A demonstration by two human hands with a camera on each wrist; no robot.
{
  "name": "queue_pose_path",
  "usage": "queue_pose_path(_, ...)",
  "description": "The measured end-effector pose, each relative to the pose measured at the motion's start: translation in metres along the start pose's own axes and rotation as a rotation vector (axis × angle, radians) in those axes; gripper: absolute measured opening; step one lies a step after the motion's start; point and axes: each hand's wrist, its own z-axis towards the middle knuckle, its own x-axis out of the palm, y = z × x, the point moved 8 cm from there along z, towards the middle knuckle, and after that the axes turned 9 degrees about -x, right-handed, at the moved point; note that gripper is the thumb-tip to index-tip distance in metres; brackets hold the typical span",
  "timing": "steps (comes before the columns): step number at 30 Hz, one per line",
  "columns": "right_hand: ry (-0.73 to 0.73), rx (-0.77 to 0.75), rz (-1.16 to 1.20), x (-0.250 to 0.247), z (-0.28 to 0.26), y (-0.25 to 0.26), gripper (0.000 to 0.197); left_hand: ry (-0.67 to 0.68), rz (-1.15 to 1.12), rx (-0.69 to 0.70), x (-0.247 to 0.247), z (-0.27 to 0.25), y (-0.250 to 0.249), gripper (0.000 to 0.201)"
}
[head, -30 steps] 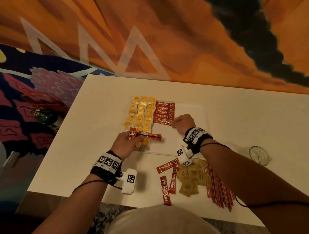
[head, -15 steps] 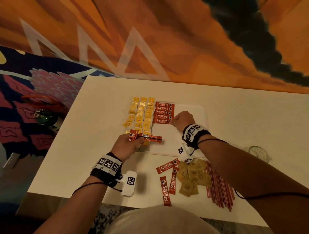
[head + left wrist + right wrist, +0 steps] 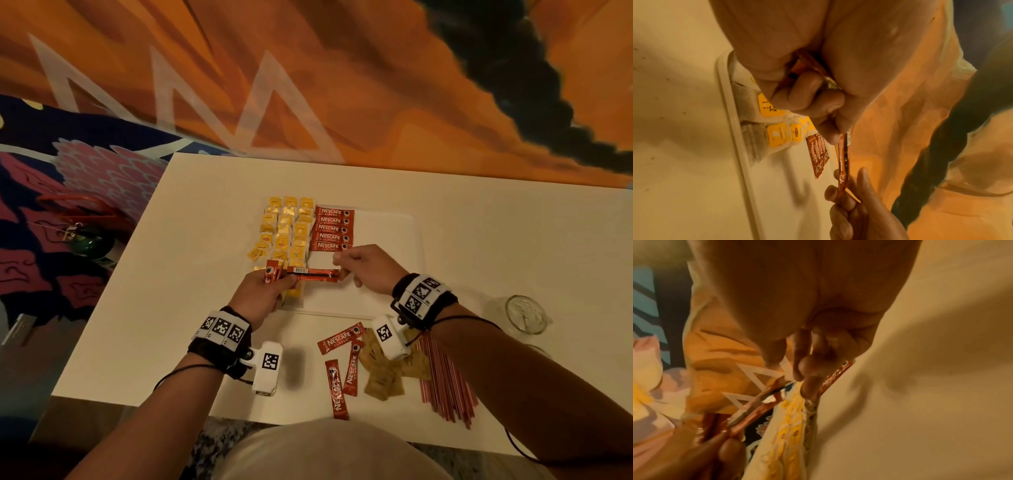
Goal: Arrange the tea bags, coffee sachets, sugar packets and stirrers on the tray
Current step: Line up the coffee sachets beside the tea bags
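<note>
I am gripping spare coffee sachets in my left hand [image 3: 262, 294]; my right hand [image 3: 368, 269] is pinching one sachet [image 3: 313, 273] lying nine-to-three; its slot is waiting at twelve o'clock, below the laid row [image 3: 332, 229] on the tray [image 3: 394, 240].

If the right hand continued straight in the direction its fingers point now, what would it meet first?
Probably the left hand: the right hand points leftward along the coffee sachet both hold. Depth is unclear.

Right wrist view blurred: right hand [image 3: 807, 337] fingertips barely separable. Left hand [image 3: 262, 294] hides the sachets' [image 3: 273, 271] lower ends; perhaps two. Sugar packets [image 3: 383, 385] print unreadable near the table's [image 3: 205, 222] front edge.
</note>
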Motion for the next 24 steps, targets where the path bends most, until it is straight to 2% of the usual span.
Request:
queue_pose_path(2,0.070,0.024,0.047,0.009,-0.010,0.002,0.040,0.012,0.008,0.015,0.004,0.002,0.000,0.011)
queue_pose_path(5,0.099,0.076,0.146,0.018,-0.020,0.002,0.041,0.014,0.046,0.048,0.008,0.003,-0.001,0.012)
queue_pose_path(10,0.018,0.052,0.155,0.013,-0.026,0.003,0.030,0.002,0.093,0.106,0.014,0.001,-0.009,0.015)
queue_pose_path(13,-0.034,0.003,0.202,0.009,-0.026,0.001,0.018,0.050,0.108,0.141,0.022,-0.005,-0.015,0.016)
queue_pose_path(24,-0.117,-0.028,0.244,0.006,-0.035,-0.016,0.018,-0.030,0.124,0.130,0.016,0.003,-0.011,0.012)
